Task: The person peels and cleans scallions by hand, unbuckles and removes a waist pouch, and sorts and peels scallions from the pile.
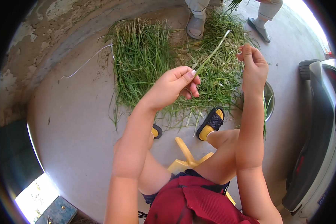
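My left hand (177,83) is closed, pinching a chive stalk (214,51) between thumb and fingers. The stalk is long and green, slants up to the right and ends in a white tip. To the right, my right hand (253,61) is raised with thumb and fingers pinched together, apart from the stalk. What it holds, if anything, is too small to make out. Below both hands lies a heap of loose chives and trimmings (222,76). A thicker, neater pile of chives (140,56) lies left of it on the concrete floor.
A metal basin (268,100) with green leaves stands partly behind my right forearm. Another person's slippered feet (196,27) are at the far edge of the chives. A white car (321,123) is on the right, a worn wall (37,41) at upper left. A white string (86,61) lies on the floor.
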Motion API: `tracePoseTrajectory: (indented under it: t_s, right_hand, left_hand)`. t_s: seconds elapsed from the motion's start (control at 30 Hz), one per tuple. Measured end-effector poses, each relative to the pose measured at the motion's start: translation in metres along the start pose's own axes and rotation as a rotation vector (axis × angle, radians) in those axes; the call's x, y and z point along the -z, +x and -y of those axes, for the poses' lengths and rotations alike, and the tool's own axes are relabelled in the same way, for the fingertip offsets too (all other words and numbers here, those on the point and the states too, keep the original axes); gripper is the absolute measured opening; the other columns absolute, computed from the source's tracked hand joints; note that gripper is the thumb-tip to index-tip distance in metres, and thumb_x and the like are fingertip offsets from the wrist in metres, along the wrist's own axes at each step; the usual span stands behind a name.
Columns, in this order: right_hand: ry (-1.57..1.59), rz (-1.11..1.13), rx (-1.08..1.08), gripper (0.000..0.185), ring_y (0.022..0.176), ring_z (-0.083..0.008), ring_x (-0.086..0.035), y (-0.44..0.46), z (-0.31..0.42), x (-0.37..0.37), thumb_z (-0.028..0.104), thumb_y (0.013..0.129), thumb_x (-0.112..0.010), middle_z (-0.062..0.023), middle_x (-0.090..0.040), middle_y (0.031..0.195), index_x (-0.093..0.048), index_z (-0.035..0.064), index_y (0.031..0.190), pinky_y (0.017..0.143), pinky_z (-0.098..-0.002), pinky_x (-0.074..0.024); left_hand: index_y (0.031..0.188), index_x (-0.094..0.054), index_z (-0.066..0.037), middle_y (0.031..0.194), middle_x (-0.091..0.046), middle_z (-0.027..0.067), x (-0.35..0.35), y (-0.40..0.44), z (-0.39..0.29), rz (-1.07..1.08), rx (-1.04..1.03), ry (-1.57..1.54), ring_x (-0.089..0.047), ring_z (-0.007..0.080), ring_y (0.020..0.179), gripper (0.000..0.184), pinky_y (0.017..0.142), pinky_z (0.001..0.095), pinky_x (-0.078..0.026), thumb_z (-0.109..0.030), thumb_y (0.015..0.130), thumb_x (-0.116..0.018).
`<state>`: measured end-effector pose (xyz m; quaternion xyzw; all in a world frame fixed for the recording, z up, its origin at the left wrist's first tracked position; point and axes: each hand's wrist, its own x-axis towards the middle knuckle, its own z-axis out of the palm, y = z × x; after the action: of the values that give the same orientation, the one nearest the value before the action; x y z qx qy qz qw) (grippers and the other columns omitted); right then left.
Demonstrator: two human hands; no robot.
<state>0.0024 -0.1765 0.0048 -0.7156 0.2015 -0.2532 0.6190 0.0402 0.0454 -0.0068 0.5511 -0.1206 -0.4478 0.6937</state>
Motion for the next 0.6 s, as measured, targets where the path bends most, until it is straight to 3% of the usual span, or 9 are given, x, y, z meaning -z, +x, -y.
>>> tracePoseTrajectory:
  t_s: [0.17, 0.23, 0.37, 0.47, 0.6]
  right_hand:
    - [-0.135, 0.37, -0.146, 0.022, 0.069, -0.0078, -0.056, -0.025, 0.009, -0.022, 0.022, 0.081, -0.07, -0.0029, -0.065, 0.077, -0.068, 0.0005, 0.087, 0.065, -0.0218, -0.044]
    - [-0.221, 0.472, -0.01, 0.021, 0.07, -0.0094, -0.056, -0.032, 0.005, -0.029, 0.019, 0.077, -0.072, -0.0042, -0.065, 0.076, -0.067, -0.0004, 0.085, 0.066, -0.0232, -0.0444]
    - [-0.275, 0.468, -0.049, 0.017, 0.072, -0.0116, -0.056, -0.03, 0.013, -0.027, 0.015, 0.08, -0.068, -0.0044, -0.063, 0.075, -0.066, -0.0004, 0.084, 0.065, -0.0262, -0.0442]
    - [-0.352, 0.465, 0.149, 0.013, 0.071, -0.0135, -0.055, -0.026, 0.007, -0.024, 0.012, 0.082, -0.065, -0.0046, -0.06, 0.077, -0.064, 0.0003, 0.085, 0.062, -0.0264, -0.0435]
    - [-0.374, 0.398, 0.256, 0.011, 0.07, -0.0144, -0.055, -0.028, 0.007, -0.026, 0.01, 0.083, -0.062, -0.0048, -0.059, 0.08, -0.062, 0.0006, 0.089, 0.062, -0.0264, -0.0436]
  left_hand:
    - [0.095, -0.055, -0.002, 0.079, -0.06, 0.0041, -0.01, 0.005, 0.0, -0.077, -0.076, 0.001, -0.061, 0.0123, 0.076, 0.025, 0.068, 0.0253, -0.05, -0.022, 0.098, -0.042]
    - [0.095, -0.054, 0.0, 0.081, -0.06, 0.005, -0.014, 0.007, 0.002, -0.117, -0.115, 0.031, -0.061, 0.013, 0.077, 0.024, 0.069, 0.0262, -0.051, -0.02, 0.098, -0.041]
    - [0.093, -0.056, 0.001, 0.084, -0.062, 0.0069, -0.015, 0.007, 0.003, -0.213, -0.177, 0.187, -0.062, 0.014, 0.079, 0.023, 0.07, 0.0275, -0.051, -0.019, 0.097, -0.043]
    - [0.091, -0.056, 0.001, 0.084, -0.062, 0.0077, -0.012, 0.005, 0.002, -0.257, -0.194, 0.305, -0.062, 0.0138, 0.079, 0.023, 0.071, 0.0281, -0.051, -0.018, 0.096, -0.044]
    - [0.092, -0.056, 0.0, 0.087, -0.062, 0.0066, -0.01, 0.002, 0.0, -0.201, -0.203, 0.405, -0.061, 0.0145, 0.083, 0.026, 0.076, 0.0296, -0.052, -0.021, 0.098, -0.042]
